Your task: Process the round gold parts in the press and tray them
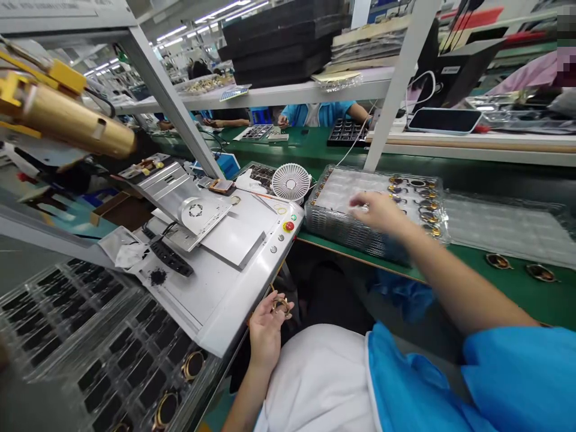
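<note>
A brightly lit room is taken up by a long green bench (549, 303), across which a person in blue (338, 110) is seen. A white machine table (207, 303) is set beside it. At lower left, black pieces (153, 389) and a few gold-rimmed rounds (166, 409) are held in wide plastic trays (42, 369). On the bench, a stack of clear trays (351, 234) is placed; toward the right of its top tray, round watch parts (427, 204) are seated. The right hand (371, 210) is held over this stack, blurred; whether anything is pinched cannot be told. By the left hand (265, 330), raised near the table's edge, a gold watch case (281, 307) is pinched between thumb and fingers.
</note>
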Motion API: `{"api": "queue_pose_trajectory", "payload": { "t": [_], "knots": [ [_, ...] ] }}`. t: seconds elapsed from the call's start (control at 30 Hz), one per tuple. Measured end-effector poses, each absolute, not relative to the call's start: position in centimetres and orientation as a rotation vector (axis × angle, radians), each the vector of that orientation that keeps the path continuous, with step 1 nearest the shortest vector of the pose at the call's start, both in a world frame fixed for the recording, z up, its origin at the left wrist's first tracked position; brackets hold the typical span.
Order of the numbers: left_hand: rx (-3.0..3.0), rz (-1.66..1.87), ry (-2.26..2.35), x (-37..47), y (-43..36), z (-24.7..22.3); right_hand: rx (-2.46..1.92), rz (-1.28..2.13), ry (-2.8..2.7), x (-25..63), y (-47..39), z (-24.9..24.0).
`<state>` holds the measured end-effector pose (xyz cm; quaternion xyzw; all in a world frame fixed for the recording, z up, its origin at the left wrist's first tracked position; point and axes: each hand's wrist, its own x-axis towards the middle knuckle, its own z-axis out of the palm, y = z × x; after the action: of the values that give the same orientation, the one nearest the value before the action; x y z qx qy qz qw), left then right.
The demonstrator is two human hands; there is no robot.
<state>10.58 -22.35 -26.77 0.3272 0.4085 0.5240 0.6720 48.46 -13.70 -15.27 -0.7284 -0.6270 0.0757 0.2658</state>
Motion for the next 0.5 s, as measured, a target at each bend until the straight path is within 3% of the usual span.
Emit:
{"api": "queue_pose_trajectory", "payload": {
  "t": [0.17, 0.5],
  "knots": [
    [0.779, 1.179, 0.91, 10.3, -22.7, -27.4, -2.213, 0.19, -1.655, 57.0, -9.9, -13.3],
    [0.825, 1.116, 0.854, 10.8, -23.2, -26.6, -2.203, 0.277, -1.651, 57.7, -8.0, -14.2]
  ]
}}
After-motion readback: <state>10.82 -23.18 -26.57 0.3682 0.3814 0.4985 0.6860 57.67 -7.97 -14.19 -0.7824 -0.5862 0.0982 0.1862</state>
